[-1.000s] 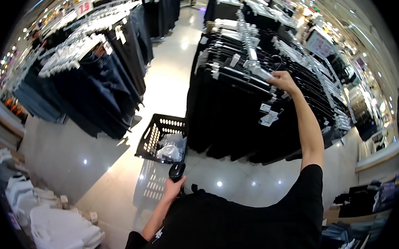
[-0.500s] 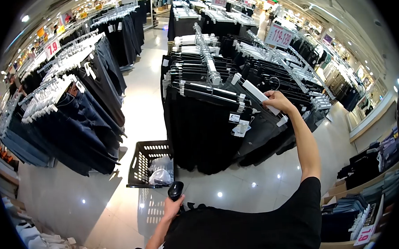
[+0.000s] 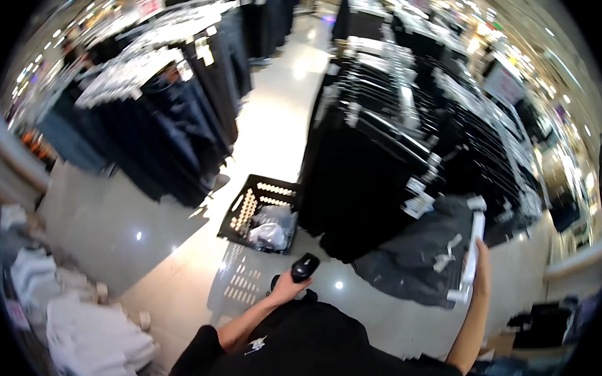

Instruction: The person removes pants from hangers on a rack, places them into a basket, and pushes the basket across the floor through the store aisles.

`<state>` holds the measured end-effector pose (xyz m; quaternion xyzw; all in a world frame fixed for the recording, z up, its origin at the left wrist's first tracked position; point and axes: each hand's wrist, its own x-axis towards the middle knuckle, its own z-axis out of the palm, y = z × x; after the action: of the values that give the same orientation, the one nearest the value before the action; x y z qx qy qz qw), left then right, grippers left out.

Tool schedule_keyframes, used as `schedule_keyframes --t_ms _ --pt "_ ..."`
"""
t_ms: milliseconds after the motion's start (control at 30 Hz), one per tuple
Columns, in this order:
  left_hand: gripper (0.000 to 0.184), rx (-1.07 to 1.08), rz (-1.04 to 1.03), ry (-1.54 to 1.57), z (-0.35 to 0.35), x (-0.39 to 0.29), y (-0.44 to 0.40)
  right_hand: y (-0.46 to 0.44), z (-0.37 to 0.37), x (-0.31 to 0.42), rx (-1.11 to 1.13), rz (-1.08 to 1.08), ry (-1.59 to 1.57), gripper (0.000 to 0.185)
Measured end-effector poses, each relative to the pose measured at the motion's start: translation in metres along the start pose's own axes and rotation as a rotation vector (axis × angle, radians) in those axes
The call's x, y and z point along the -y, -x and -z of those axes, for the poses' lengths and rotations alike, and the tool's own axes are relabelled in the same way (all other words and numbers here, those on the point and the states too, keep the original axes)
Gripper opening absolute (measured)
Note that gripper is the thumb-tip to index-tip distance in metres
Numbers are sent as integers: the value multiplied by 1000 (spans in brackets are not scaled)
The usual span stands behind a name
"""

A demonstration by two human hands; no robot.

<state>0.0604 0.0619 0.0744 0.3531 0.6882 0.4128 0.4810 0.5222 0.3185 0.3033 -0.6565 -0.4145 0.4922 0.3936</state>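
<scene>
Some right fingers (image 3: 481, 255), half-hidden, grasp a white hanger (image 3: 472, 255); left fingers (image 3: 298, 284) clench a black device (image 3: 306, 266).

Legible text: none. Sign (image 3: 503, 87) above right-hand garments (image 3: 490, 133): blurred. Placard (image 3: 150, 6) above left-hand garments (image 3: 170, 113): blurred. White tag (image 3: 446, 257) on grey garment (image 3: 411, 254): unreadable.
</scene>
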Motion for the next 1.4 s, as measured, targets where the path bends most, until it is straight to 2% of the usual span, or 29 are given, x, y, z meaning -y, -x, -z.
schedule_keyframes --t_ms 33,233,333,500,600,733,800,867,933,1000,1067,1133,1233,1400 --pt "47 78 35 3 2 -4 -1 7 -1 -11 -4 -25 -85 39" --pt "48 115 -52 46 -3 -10 1 53 -5 -48 -66 -56 -383 35" --pt "48 111 -51 65 0 -12 3 69 -23 -52 -223 -43 -485 34" --pt "50 55 -60 89 -1 -17 8 85 -35 -53 -81 -66 -608 48" --pt "50 74 -8 64 1 -17 8 82 -43 -54 126 -80 -742 39" --pt "48 55 -86 71 -7 10 -3 87 -69 -38 243 -112 -910 35" --pt "46 38 -149 101 -10 22 -5 87 -83 -33 249 -115 -898 38" --pt "46 2 -158 68 -9 18 -1 87 -105 -21 142 -171 -971 36" --pt "46 10 -28 -50 -2 3 10 69 -114 -34 191 -145 -1027 37" --pt "44 -2 -20 -139 2 -7 14 68 -132 -30 234 -183 -1034 29" --pt "43 3 -30 -40 2 -34 23 58 -142 -40 258 -221 -1056 28" --pt "44 78 -113 -70 -2 -13 15 55 -148 -43 327 -265 -1035 28" --pt "45 156 -88 -90 -5 -49 27 61 -165 -37 286 -272 -1023 24" --pt "46 171 -227 -159 -21 -56 22 68 -190 -19 233 -279 -1044 28"
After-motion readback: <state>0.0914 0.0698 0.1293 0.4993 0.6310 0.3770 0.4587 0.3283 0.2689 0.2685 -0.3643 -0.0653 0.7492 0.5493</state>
